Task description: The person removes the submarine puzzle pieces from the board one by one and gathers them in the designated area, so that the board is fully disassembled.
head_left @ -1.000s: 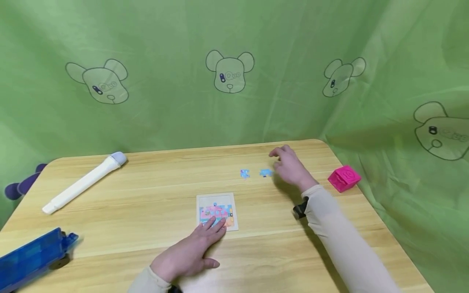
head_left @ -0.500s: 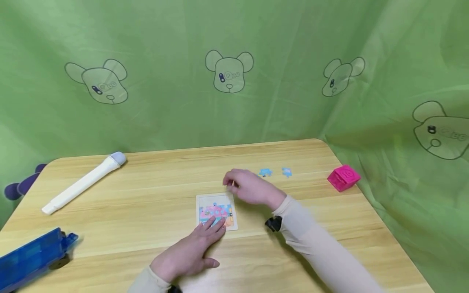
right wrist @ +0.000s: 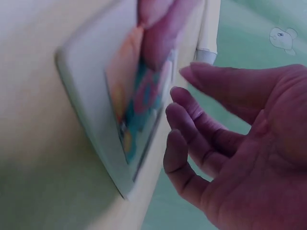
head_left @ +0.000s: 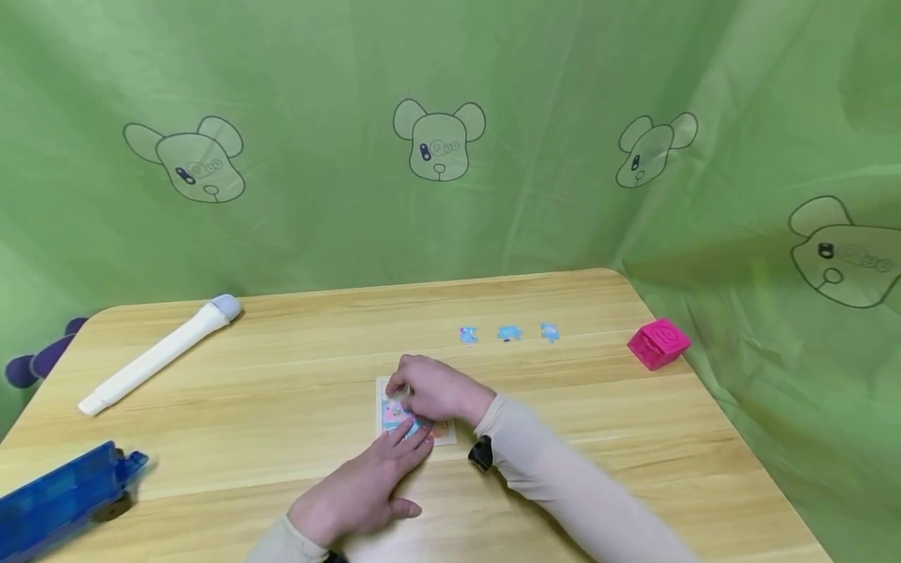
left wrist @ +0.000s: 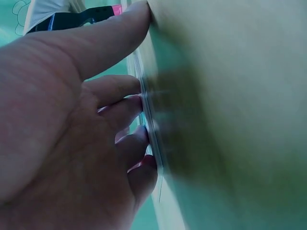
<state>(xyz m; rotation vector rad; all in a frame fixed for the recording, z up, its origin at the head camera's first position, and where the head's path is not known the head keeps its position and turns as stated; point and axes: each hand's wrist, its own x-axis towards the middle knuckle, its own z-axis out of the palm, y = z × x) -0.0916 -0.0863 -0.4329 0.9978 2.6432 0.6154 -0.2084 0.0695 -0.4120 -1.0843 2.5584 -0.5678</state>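
Observation:
In the head view, a small jigsaw puzzle in a white frame (head_left: 381, 384) lies on the table, partly covered by both hands. The fingers of my left hand (head_left: 369, 485) rest spread on its lower part, and the left wrist view shows these fingertips along the frame's edge. Above the upper part hovers my right hand (head_left: 439, 391), thumb and fingers loosely bent. The right wrist view shows a gap between thumb and index fingertip, with no piece visible there. Beyond the puzzle lie three blue jigsaw pieces: a left piece (head_left: 468, 335), a middle piece (head_left: 509, 334) and a right piece (head_left: 550, 332).
A pink cube (head_left: 659, 344) sits near the table's right edge. At the left lies a white toy microphone (head_left: 158, 356), and nearer is a blue toy truck (head_left: 59, 493). A green curtain (head_left: 317, 195) hangs behind the wooden table (head_left: 281, 453).
My right hand has moved left and nearer, from beside the loose pieces to above the puzzle. All three pieces are uncovered now. My left hand has stayed in place.

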